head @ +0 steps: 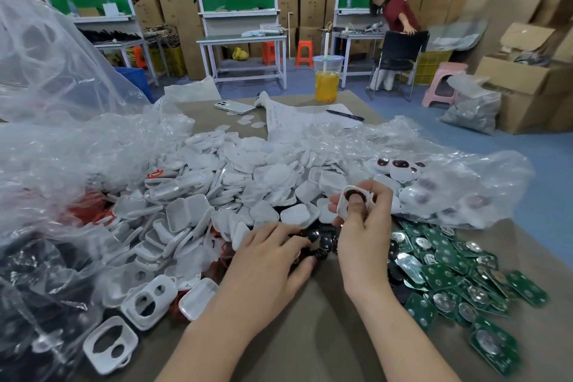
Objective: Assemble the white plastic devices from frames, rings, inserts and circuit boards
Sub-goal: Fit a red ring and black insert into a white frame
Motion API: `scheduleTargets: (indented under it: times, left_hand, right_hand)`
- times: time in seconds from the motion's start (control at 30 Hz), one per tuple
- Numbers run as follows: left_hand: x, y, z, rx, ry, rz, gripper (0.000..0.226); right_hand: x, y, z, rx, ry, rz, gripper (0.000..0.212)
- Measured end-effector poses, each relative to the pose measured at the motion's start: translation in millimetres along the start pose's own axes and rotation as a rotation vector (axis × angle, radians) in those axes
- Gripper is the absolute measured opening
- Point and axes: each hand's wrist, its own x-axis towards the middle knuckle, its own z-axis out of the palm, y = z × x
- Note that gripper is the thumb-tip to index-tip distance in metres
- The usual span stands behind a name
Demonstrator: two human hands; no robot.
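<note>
My right hand [366,220] holds a white plastic frame [348,200] upright, its thumb pressed into the frame's opening where a dark ring with a red edge sits. My left hand [273,254] reaches into a small heap of black inserts [322,242], fingers curled over them; what it grips is hidden. A big pile of white shells [235,189] spreads across the table behind the hands. White frames with two holes [148,301] lie at the front left. Green circuit boards [459,276] with silver discs are heaped at the right.
Crumpled clear plastic bags [62,121] rise at the left and another [449,170] at the right holds finished pieces. A phone [234,106], papers with a pen [344,115] and a cup of yellow drink [327,79] stand at the table's far end. A person sits at a bench behind.
</note>
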Motion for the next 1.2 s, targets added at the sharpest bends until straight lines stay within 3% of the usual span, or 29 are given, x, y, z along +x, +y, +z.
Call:
scheduleTargets:
  times: [0.13, 0.27, 0.63, 1.07, 1.2]
  left_hand:
    - [0.0, -12.5, -0.7, 0.006, 0.023, -0.103, 0.029]
    - [0.5, -20.7, -0.3, 0.011, 0.003, -0.155, 0.036]
    - [-4.8, -10.5, -3.3, -0.030, -0.008, -0.028, 0.028]
    - [-5.3, -5.8, -6.2, -0.036, 0.072, 0.014, 0.027]
    - [-6.4, -0.4, -8.4, -0.016, 0.041, 0.051, 0.042]
  right_hand:
    - [0.2, -0.8, -0.5, 0.005, 0.007, 0.020, 0.029]
    - [-0.7, -2.3, -0.3, 0.000, 0.012, 0.030, 0.031]
    - [-1.2, -2.1, 2.5, 0.028, 0.012, 0.044, 0.036]
    - [0.7, -1.7, 1.5, 0.167, -0.027, 0.096, 0.017]
    - [3.0, -5.0, -0.7, 0.260, -0.037, 0.122, 0.011]
